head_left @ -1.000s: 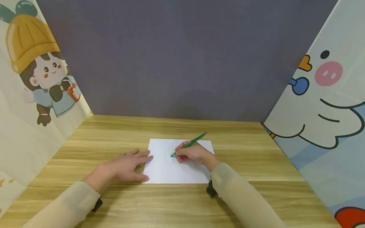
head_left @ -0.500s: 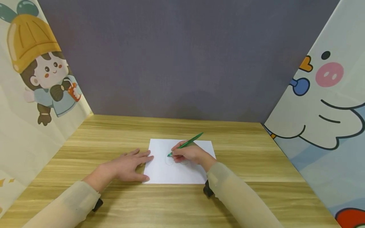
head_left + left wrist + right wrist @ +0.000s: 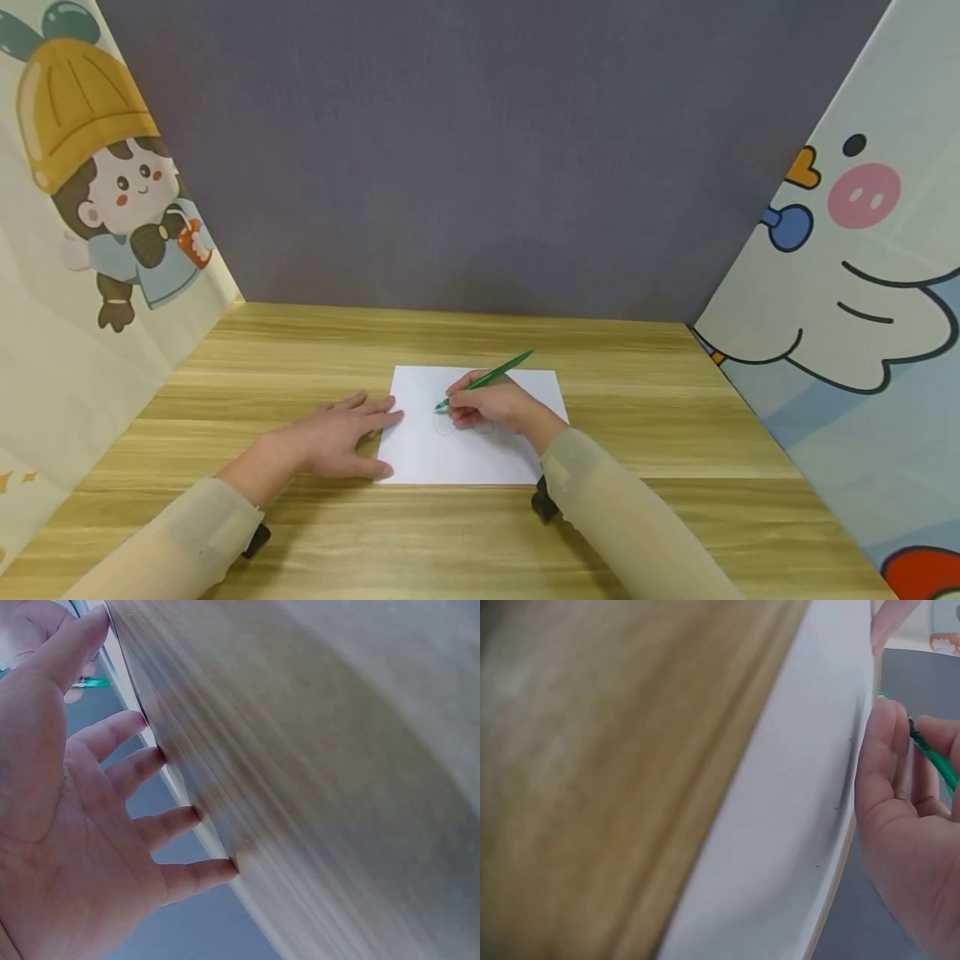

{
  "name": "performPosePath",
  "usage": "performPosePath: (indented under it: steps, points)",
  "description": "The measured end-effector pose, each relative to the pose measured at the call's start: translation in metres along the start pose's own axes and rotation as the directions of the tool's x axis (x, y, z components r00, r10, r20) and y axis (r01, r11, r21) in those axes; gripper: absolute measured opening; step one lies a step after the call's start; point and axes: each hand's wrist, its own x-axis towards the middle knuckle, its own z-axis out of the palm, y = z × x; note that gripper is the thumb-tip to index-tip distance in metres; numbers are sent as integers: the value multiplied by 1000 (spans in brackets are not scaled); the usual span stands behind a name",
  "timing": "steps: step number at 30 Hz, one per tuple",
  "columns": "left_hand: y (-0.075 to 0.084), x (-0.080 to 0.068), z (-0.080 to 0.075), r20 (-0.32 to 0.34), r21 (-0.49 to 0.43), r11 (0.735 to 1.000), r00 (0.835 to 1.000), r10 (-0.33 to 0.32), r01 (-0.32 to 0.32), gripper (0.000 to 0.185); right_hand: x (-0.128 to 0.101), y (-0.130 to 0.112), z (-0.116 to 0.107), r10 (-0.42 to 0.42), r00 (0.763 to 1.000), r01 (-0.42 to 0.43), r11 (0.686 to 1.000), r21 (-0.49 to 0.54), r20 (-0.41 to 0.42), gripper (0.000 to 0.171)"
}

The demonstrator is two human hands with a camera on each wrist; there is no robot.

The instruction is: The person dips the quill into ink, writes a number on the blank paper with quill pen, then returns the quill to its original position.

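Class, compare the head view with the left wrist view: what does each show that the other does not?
Only the head view shows the faint rounded lines on the white sheet, the yellow-hatted cartoon and the pig-nosed cartoon.

Only the left wrist view shows the palm side of the left grip; the sheet is unclear there.

Both show that grip with its fingers spread, the right grip, at least part of the green pen, the wooden table and the grey backdrop.
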Motion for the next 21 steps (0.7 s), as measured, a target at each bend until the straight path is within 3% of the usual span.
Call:
performPosePath:
  steps: [8, 15, 21]
  points:
    - [-1, 1, 1, -3, -10, 1000, 1000, 7, -7, 91, -6, -4, -9, -17, 999, 15, 999, -50, -34, 20]
    - [0, 0, 1, -6, -9, 1000, 1000, 11, -11, 92, -18, -5, -26, -53, 995, 47, 995, -82, -80, 30]
    - [0, -1, 1, -12, -10, 1000, 1000, 15, -15, 93, -30, -2, -46, -81, 988, 71, 995, -77, -130, 28]
